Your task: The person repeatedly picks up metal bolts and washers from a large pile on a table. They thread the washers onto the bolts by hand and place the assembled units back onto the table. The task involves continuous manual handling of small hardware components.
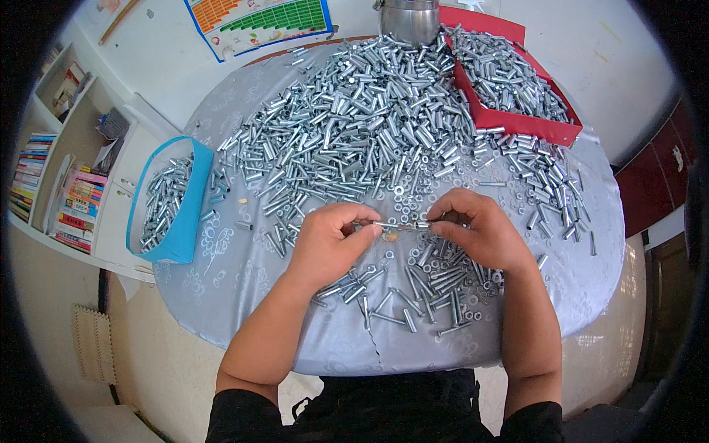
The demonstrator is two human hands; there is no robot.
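My left hand [330, 238] pinches a thin silvery bolt [386, 225] between thumb and fingertips, low over the middle of the table. Facing it, my right hand [476, 227] is closed on a short metal sleeve [422, 224], partly hidden by the fingers. The two pieces lie almost in line, end towards end; whether they touch I cannot tell. Loose nuts and washers [406, 198] are scattered just beyond my fingers. Between my forearms lies a small pile of bolts and sleeves [443, 284].
A big heap of metal sleeves and bolts [354, 118] covers the far part of the silver-grey tablecloth [244, 317]. A filled red box [524, 125] stands far right, beside a steel pot [410, 21]. At the left edge is a blue box [193, 199] of metal parts; a bookshelf [111, 173] stands beyond.
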